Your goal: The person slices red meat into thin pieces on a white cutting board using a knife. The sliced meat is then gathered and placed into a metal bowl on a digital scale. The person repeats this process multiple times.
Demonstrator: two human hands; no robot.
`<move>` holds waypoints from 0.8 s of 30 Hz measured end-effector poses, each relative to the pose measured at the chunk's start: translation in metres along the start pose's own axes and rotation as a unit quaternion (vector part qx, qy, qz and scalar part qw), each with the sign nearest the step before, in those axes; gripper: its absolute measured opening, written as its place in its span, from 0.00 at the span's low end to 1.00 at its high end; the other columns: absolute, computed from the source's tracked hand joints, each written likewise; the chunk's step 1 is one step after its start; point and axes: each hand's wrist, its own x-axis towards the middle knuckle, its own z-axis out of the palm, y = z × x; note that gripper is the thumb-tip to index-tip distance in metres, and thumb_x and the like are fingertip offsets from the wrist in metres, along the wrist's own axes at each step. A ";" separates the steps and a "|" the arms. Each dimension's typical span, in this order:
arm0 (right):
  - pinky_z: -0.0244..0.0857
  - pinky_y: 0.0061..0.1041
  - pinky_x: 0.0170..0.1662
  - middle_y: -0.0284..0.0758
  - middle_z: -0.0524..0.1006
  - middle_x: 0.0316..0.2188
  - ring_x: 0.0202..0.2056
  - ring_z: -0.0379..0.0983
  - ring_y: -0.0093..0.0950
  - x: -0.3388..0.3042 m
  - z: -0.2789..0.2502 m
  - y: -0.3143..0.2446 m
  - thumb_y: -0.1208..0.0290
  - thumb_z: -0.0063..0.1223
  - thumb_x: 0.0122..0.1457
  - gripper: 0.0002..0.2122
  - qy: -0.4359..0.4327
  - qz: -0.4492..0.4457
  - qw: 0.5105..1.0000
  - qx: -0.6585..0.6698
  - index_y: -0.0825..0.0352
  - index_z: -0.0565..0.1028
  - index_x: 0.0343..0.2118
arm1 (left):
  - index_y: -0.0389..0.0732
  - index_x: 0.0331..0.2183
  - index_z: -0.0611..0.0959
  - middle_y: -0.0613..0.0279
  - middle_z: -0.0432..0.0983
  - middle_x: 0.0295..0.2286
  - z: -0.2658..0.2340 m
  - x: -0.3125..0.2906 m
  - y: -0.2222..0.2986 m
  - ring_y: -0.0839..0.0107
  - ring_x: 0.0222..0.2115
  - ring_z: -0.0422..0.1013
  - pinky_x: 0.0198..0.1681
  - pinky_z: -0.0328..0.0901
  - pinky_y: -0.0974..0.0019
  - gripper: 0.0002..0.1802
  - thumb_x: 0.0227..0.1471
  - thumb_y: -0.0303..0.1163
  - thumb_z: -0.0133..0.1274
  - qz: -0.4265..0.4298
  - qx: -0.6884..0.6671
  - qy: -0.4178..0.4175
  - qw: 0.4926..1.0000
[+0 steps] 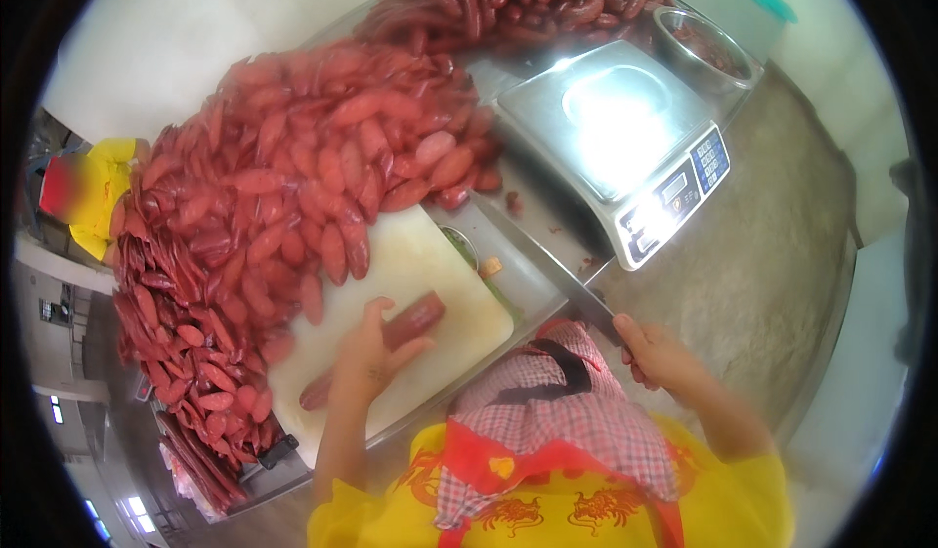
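A dark red sausage [414, 319] lies slantwise on a white cutting board [464, 299], its cut end pointing up and to the right. Across its middle sits my left hand [366, 353], thumb on one side and fingers on the other, closed around it. Part of the sausage is hidden under that hand. My right hand [653, 353] is closed on the handle of a long knife [572, 284]. The blade points up and left, past the board's right side, apart from the sausage. A big heap of sliced sausage [293, 147] covers the board's far and left edges.
Whole sausages [518, 1] are piled at the back. A digital scale [606, 118] with a shiny platform stands to the right, and behind it a metal bowl [703, 45] holds dark pieces. Another person's yellow sleeve [103, 191] shows beyond the heap at left.
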 end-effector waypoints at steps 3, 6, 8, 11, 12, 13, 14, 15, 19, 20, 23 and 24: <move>0.67 0.38 0.28 0.49 0.74 0.17 0.21 0.73 0.46 -0.001 -0.002 0.002 0.45 0.33 0.65 0.31 0.033 -0.121 0.991 -0.041 0.74 0.74 0.26 | 0.42 0.44 0.76 0.49 0.76 0.35 0.005 -0.009 -0.007 0.46 0.37 0.71 0.40 0.64 0.53 0.28 0.46 0.50 0.60 0.025 0.001 -0.061 0.998; 0.67 0.41 0.27 0.51 0.74 0.19 0.23 0.73 0.49 0.020 0.010 -0.006 0.46 0.36 0.64 0.29 0.092 -0.311 0.940 -0.109 0.72 0.74 0.24 | 0.43 0.41 0.78 0.54 0.75 0.34 0.025 -0.015 -0.014 0.51 0.37 0.70 0.43 0.62 0.54 0.24 0.45 0.47 0.61 0.128 0.079 0.097 0.984; 0.67 0.43 0.28 0.52 0.75 0.20 0.24 0.73 0.51 0.037 0.018 -0.017 0.46 0.37 0.63 0.28 0.128 -0.398 0.896 -0.151 0.71 0.74 0.24 | 0.45 0.39 0.79 0.57 0.73 0.34 0.040 -0.022 -0.017 0.55 0.38 0.68 0.44 0.60 0.55 0.22 0.43 0.45 0.63 0.149 0.115 0.197 0.962; 0.67 0.46 0.31 0.51 0.75 0.20 0.26 0.73 0.52 0.048 0.007 -0.040 0.46 0.38 0.63 0.27 0.117 -0.350 0.884 -0.288 0.70 0.74 0.25 | 0.47 0.36 0.79 0.61 0.72 0.34 0.066 -0.034 -0.017 0.59 0.38 0.67 0.43 0.59 0.57 0.21 0.39 0.41 0.67 0.123 0.075 0.287 0.947; 0.67 0.45 0.31 0.51 0.75 0.20 0.26 0.73 0.52 0.049 0.004 -0.049 0.45 0.38 0.63 0.27 0.084 -0.353 0.883 -0.299 0.70 0.74 0.25 | 0.47 0.36 0.80 0.62 0.73 0.34 0.072 -0.036 -0.018 0.60 0.37 0.68 0.43 0.59 0.57 0.20 0.38 0.40 0.67 0.136 0.044 0.324 0.935; 0.67 0.45 0.31 0.51 0.75 0.20 0.26 0.73 0.52 0.049 0.001 -0.060 0.45 0.38 0.63 0.27 0.056 -0.354 0.878 -0.318 0.69 0.74 0.25 | 0.48 0.36 0.80 0.62 0.73 0.34 0.078 -0.038 -0.019 0.61 0.36 0.68 0.43 0.58 0.57 0.20 0.37 0.39 0.68 0.154 0.015 0.358 0.921; 0.67 0.45 0.32 0.51 0.75 0.20 0.26 0.73 0.52 0.048 -0.001 -0.070 0.45 0.38 0.63 0.27 0.030 -0.367 0.869 -0.331 0.69 0.74 0.26 | 0.48 0.35 0.80 0.63 0.73 0.34 0.083 -0.038 -0.020 0.62 0.35 0.68 0.42 0.58 0.58 0.21 0.36 0.38 0.68 0.158 0.006 0.365 0.917; 0.68 0.45 0.32 0.51 0.75 0.20 0.26 0.74 0.52 0.047 0.000 -0.080 0.45 0.38 0.63 0.27 0.007 -0.358 0.860 -0.363 0.69 0.75 0.26 | 0.49 0.34 0.80 0.64 0.73 0.33 0.085 -0.038 -0.022 0.62 0.35 0.68 0.42 0.58 0.58 0.21 0.34 0.37 0.69 0.171 -0.002 0.369 0.914; 0.68 0.44 0.33 0.50 0.76 0.21 0.27 0.74 0.51 0.036 -0.006 -0.106 0.44 0.36 0.63 0.28 -0.041 -0.354 0.819 -0.450 0.70 0.75 0.27 | 0.47 0.30 0.80 0.65 0.72 0.34 0.087 -0.034 -0.026 0.62 0.36 0.66 0.41 0.60 0.59 0.19 0.32 0.34 0.70 0.174 0.013 0.369 0.913; 0.68 0.44 0.34 0.49 0.76 0.21 0.27 0.74 0.50 0.032 -0.012 -0.110 0.44 0.35 0.63 0.29 -0.050 -0.350 0.808 -0.471 0.70 0.76 0.28 | 0.48 0.30 0.80 0.66 0.72 0.34 0.086 -0.033 -0.026 0.62 0.36 0.67 0.41 0.59 0.59 0.18 0.32 0.34 0.70 0.170 0.014 0.374 0.911; 0.68 0.44 0.34 0.48 0.76 0.21 0.28 0.75 0.50 0.018 -0.035 -0.117 0.45 0.34 0.64 0.29 -0.087 -0.300 0.821 -0.477 0.70 0.76 0.28 | 0.49 0.29 0.79 0.67 0.72 0.33 0.085 -0.032 -0.024 0.63 0.34 0.68 0.39 0.58 0.60 0.18 0.32 0.34 0.69 0.157 0.012 0.379 0.912; 0.69 0.45 0.35 0.48 0.77 0.22 0.29 0.75 0.49 0.017 -0.039 -0.119 0.45 0.34 0.64 0.29 -0.099 -0.275 0.820 -0.493 0.70 0.76 0.29 | 0.49 0.29 0.79 0.67 0.72 0.33 0.085 -0.032 -0.023 0.64 0.33 0.68 0.38 0.58 0.60 0.17 0.32 0.34 0.69 0.155 0.008 0.377 0.913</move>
